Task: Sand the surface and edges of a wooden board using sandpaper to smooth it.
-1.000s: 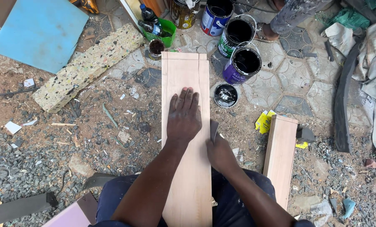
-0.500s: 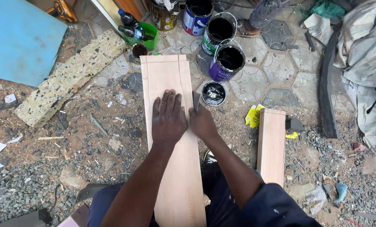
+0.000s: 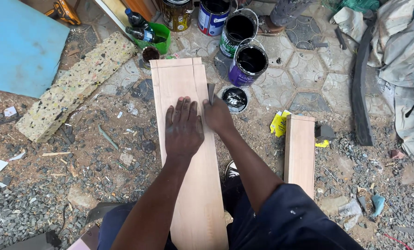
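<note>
A long pale wooden board (image 3: 188, 185) runs from my lap out over the gravel. My left hand (image 3: 183, 128) lies flat on its middle, fingers together and pointing away from me. At the board's right edge, my right hand (image 3: 217, 115) grips a small dark piece of sandpaper (image 3: 210, 92), which sticks up past my fingers and presses against the edge. A lighter strip runs along that right edge toward the far end.
Open paint cans (image 3: 249, 64) and a round lid (image 3: 234, 98) stand just beyond the board's right side. A second short board (image 3: 300, 153) lies right. A foam block (image 3: 75, 85), blue sheet (image 3: 19, 44), green tub with bottles (image 3: 151, 39) and grey cloth (image 3: 401, 51) surround.
My right hand has slid forward along the board's right edge with the sandpaper, from beside my knee to level with my left hand. The left hand stays flat on the board.
</note>
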